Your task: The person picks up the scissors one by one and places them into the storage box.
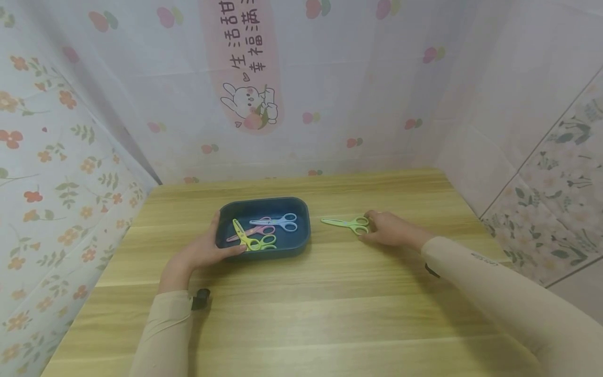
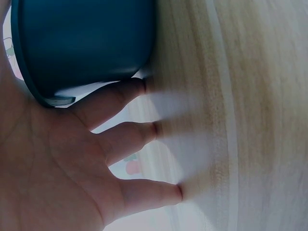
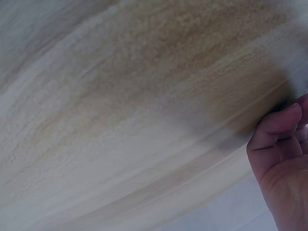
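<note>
My left hand (image 1: 204, 250) holds the left end of a dark blue tray (image 1: 301, 243), thumb over the near rim. In the left wrist view its lower fingers (image 2: 154, 192) are spread, tips at the tabletop beside the tray wall (image 2: 86, 43). Inside the tray lie yellow scissors (image 1: 239, 230), blue scissors (image 1: 278, 222), pink scissors (image 1: 259, 231) and green scissors (image 1: 268, 241), overlapping. To the right, my right hand (image 1: 388, 229) pinches another pair of green scissors (image 1: 348, 223) by the handles, blades pointing left toward the tray. In the right wrist view the curled fingers (image 3: 279, 122) hide these scissors.
The wooden table (image 1: 292, 314) reaches to a patterned curtain (image 1: 330, 94) at the back. Floral cloth (image 1: 61, 173) hangs on the left, and a flowered panel (image 1: 560, 173) stands at the right.
</note>
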Demonstrator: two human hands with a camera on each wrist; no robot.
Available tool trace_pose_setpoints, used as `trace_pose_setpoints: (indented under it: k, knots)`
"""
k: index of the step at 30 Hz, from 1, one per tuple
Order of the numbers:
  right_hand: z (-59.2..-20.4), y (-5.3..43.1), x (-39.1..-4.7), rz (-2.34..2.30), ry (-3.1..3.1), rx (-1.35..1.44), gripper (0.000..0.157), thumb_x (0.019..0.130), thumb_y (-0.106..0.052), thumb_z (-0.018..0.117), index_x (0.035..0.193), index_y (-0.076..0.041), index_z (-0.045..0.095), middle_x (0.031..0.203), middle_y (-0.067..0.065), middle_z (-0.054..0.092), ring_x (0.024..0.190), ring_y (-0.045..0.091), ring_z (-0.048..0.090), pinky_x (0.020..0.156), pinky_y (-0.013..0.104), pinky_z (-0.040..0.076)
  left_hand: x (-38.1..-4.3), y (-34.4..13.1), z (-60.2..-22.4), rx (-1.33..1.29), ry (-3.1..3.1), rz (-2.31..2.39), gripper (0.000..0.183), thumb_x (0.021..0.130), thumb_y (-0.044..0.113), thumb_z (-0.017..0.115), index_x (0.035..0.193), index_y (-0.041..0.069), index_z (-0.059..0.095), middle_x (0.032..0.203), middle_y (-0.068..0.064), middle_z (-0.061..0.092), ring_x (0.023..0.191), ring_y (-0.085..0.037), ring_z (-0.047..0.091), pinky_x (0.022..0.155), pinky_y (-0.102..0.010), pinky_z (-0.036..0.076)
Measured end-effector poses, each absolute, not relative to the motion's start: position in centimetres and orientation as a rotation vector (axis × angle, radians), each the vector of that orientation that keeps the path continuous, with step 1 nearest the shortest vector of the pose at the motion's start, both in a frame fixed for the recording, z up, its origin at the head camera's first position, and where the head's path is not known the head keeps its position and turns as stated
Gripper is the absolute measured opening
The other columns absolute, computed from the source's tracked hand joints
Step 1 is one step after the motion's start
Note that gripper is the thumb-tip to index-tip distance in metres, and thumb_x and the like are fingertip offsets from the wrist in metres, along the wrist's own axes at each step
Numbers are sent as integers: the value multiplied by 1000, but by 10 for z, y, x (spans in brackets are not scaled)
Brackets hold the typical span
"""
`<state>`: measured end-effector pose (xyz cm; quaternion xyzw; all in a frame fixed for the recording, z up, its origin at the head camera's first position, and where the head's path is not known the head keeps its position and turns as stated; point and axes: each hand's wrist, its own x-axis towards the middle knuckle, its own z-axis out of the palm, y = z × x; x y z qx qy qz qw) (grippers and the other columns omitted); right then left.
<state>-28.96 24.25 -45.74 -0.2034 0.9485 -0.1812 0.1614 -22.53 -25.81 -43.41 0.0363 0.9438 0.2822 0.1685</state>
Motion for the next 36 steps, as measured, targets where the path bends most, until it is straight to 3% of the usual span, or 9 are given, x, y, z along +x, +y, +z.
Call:
trace_pose_setpoints:
  k: [8,15,18,22,32,36]
  knots:
    - [-457,241,-290,-483,2729,-603,82,102,-43,70,152,15,41,95,7,69,78,16,59,75,34,52,-225,-258,-433,100,2694,781,142,84,79,71,169,11,-20,170,-39,23,150,-59,41,119,-67,42]
    - [-453,241,-290,-434,2786,-590,78,100,-48,72,147,10,52,103,10,75,86,18,64,86,46,60,-225,-258,-434,102,2700,770,142,84,80,71,169,11,-19,169,-39,24,150,-59,41,119,-67,42]
    - [-450,242,-291,-450,2815,-566,81,96,-51,75,147,8,55,101,10,76,80,17,64,77,42,60,-225,-258,-434,98,2695,775,142,84,80,71,169,11,-19,170,-39,23,150,-59,40,119,-67,42]
    - [-444,243,-294,-501,2861,-558,81,92,-51,80,144,7,59,90,6,73,70,15,60,63,31,50,-224,-257,-434,89,2684,793,142,84,80,72,169,13,-20,171,-38,21,151,-59,39,119,-68,41]
    - [-423,244,-297,-474,2930,-577,75,92,-47,80,143,5,62,92,7,72,74,17,61,63,30,50,-225,-257,-435,97,2686,801,142,84,79,72,169,12,-20,170,-38,23,150,-58,40,119,-67,42]
    - [-410,242,-299,-484,2944,-572,76,92,-46,78,145,5,61,85,6,69,66,15,56,57,29,45,-225,-257,-435,98,2688,801,142,84,79,72,169,12,-20,170,-39,23,150,-58,40,119,-67,42]
